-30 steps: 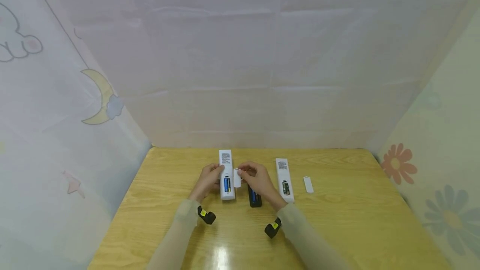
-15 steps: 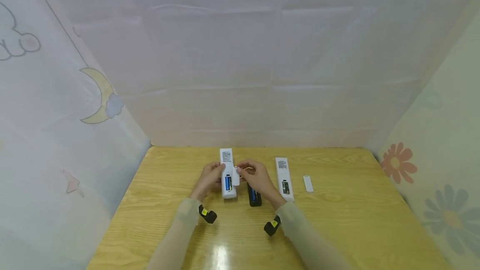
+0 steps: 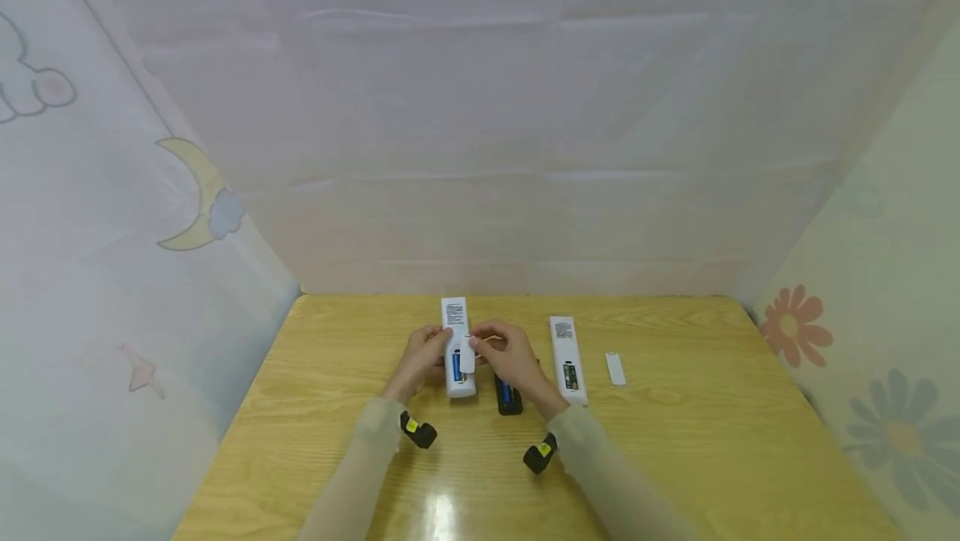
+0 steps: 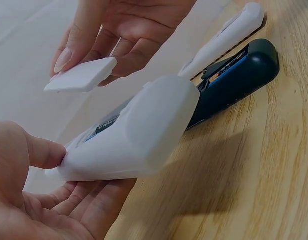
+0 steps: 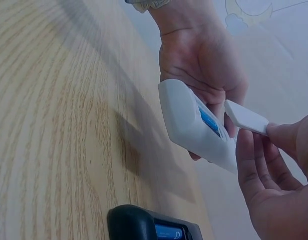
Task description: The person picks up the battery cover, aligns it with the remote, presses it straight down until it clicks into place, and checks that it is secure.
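Note:
My left hand (image 3: 418,360) grips a white remote control (image 4: 138,135), thumb on one side and fingers beneath, holding it above the table. Its back faces up, and blue batteries (image 5: 209,120) show in the uncovered battery compartment. Between thumb and fingers, my right hand (image 3: 515,356) pinches a white battery cover (image 4: 83,75). In the head view the cover overlaps the right part of the compartment; both wrist views show a gap between cover and remote. Beside the right hand, partly hidden under it, lies a black remote control (image 3: 508,395) with its batteries exposed.
To the right, a second white remote (image 3: 564,349) lies back up on the wooden table (image 3: 675,458), batteries showing. Another white battery cover (image 3: 616,368) lies beyond it. Printed cloth walls (image 3: 450,107) stand behind the table and at both sides.
The right hand has moved the battery cover left, from beside the white remote to over its compartment. The left hand and its remote have shifted slightly right.

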